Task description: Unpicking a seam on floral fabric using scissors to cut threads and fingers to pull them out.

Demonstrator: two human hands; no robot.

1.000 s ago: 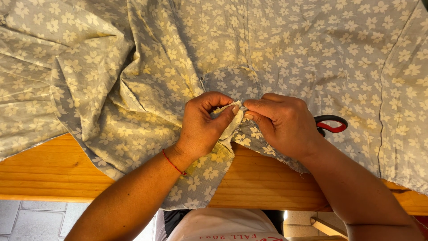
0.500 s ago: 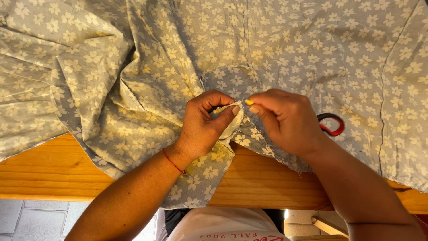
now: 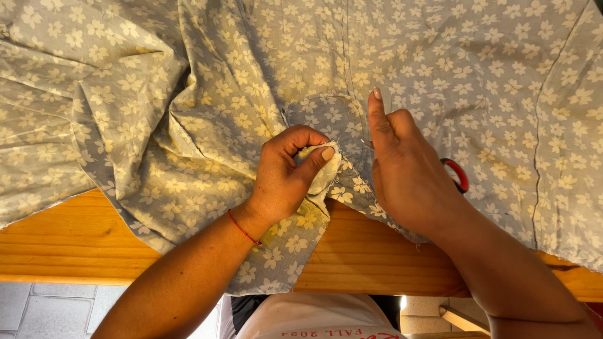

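Cotton cloth: a grey-blue floral fabric (image 3: 301,75) covers most of the frame, from the upper left to the right edge, and hangs over the near edge of the table.
Left hand: the left hand (image 3: 286,179), in the centre, is closed and pinches a folded edge of the fabric between thumb and fingers.
Right hand: the right hand (image 3: 408,169), just right of centre, rests on the cloth with the fingers curled and one finger up; whether it grips a thread or needle, I cannot tell.
Seam: the pinched edge lies between the two hands, its long axis going up toward the frame top; the left hand is nearer.
Change: 0.5 s ago the right fingertips met the left at the pinch; now they are apart.
Scissors: a red handle (image 3: 457,174) shows behind the right hand.
Table: a wooden table (image 3: 75,245) along the lower frame.
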